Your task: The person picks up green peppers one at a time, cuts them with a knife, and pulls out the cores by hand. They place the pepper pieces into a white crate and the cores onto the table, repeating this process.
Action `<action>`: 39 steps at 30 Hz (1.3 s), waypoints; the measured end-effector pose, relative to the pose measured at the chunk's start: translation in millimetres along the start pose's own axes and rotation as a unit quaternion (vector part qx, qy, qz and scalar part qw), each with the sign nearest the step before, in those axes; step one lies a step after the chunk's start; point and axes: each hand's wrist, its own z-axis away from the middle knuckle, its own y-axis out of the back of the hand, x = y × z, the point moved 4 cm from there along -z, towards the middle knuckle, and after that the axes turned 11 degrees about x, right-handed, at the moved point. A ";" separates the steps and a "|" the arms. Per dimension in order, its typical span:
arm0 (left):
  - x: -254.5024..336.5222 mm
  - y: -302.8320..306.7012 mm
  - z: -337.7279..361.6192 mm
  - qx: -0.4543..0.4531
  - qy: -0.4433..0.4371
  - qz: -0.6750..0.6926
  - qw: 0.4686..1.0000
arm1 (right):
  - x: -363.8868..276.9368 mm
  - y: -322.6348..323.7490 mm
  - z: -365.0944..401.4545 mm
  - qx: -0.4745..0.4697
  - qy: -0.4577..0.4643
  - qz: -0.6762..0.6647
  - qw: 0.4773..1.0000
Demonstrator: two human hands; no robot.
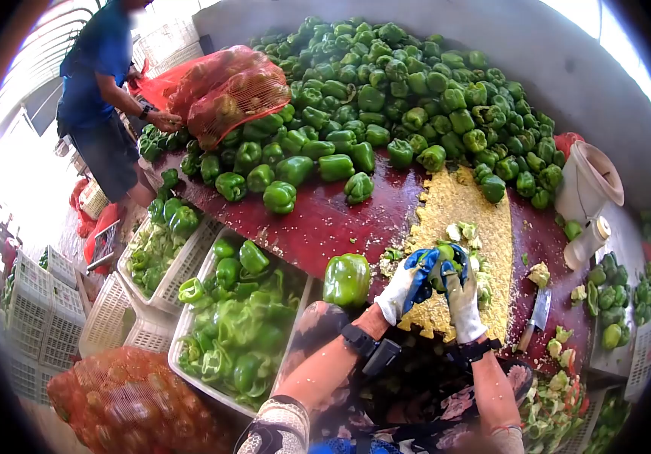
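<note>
In the head view, my left hand [412,283] and my right hand [460,287] wear white gloves with blue palms. Between them they grip a green bell pepper [439,280], mostly covered by the fingers. They are above a yellow foam mat [465,208] strewn with pale seeds and bits of core. A whole green bell pepper [347,280] stands at the table edge left of my left hand. Right of the mat lies a kitchen knife [535,319], with its blade pointing away from me and a pepper core near its tip.
A large heap of green peppers [371,98] covers the back of the red table [325,234]. Opened peppers fill a white crate [189,318] at left. A co-worker [95,98] handles a red mesh sack [227,91]. A white bucket [586,178] stands at right.
</note>
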 end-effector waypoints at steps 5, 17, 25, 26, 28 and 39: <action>-3.6 -5.4 8.7 -0.064 0.047 0.037 0.996 | -5.4 7.3 12.3 -0.015 0.031 -0.023 0.999; -41.2 -2.4 -0.8 -0.058 0.080 0.151 0.984 | -4.0 12.4 19.2 -0.047 0.317 0.208 0.924; -51.1 8.0 -11.2 -0.080 -0.002 0.087 0.993 | 4.8 12.8 28.0 -0.069 0.227 0.180 0.955; -51.5 8.7 -14.1 -0.069 0.001 0.058 0.996 | 5.7 12.7 28.8 -0.070 0.227 0.180 0.955; -46.3 -0.5 -8.5 -0.034 -0.032 0.048 0.998 | 7.6 12.8 29.0 -0.061 0.215 0.206 0.953; -38.9 -8.0 -1.9 -0.066 0.030 0.057 0.996 | -12.9 21.3 16.1 -0.048 0.293 0.197 0.934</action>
